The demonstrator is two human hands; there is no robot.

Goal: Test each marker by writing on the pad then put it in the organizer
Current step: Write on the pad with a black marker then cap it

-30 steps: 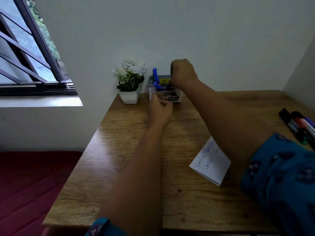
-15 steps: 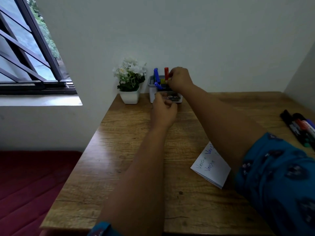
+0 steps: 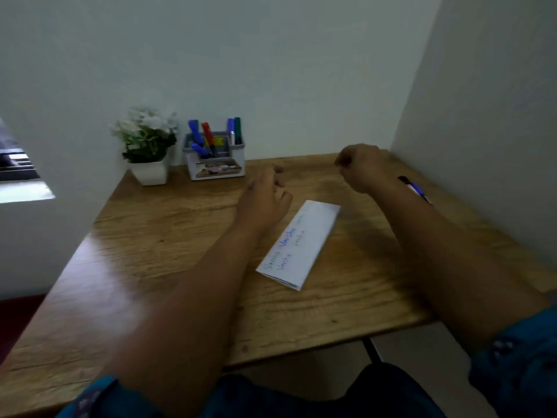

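Note:
A grey and white organizer (image 3: 214,164) stands at the back of the wooden desk (image 3: 168,254) with several markers upright in it: blue ones, a red marker (image 3: 208,134) and a green one (image 3: 237,129). The folded white pad (image 3: 300,244), with blue writing on it, lies mid-desk. My left hand (image 3: 265,196) hovers just left of the pad's far end, fingers loosely apart, holding nothing. My right hand (image 3: 363,168) hangs above the desk to the right of the pad, fingers curled in, empty. Loose markers (image 3: 414,188) lie on the desk behind my right forearm, partly hidden.
A white pot of white flowers (image 3: 147,149) stands left of the organizer. Walls close the desk at the back and the right. A window sill (image 3: 24,191) shows at the far left. The desk's near edge runs under my forearms.
Both hands have drawn back from the organizer toward the pad and the right side. The red marker stays in the organizer. The view has swung to the right.

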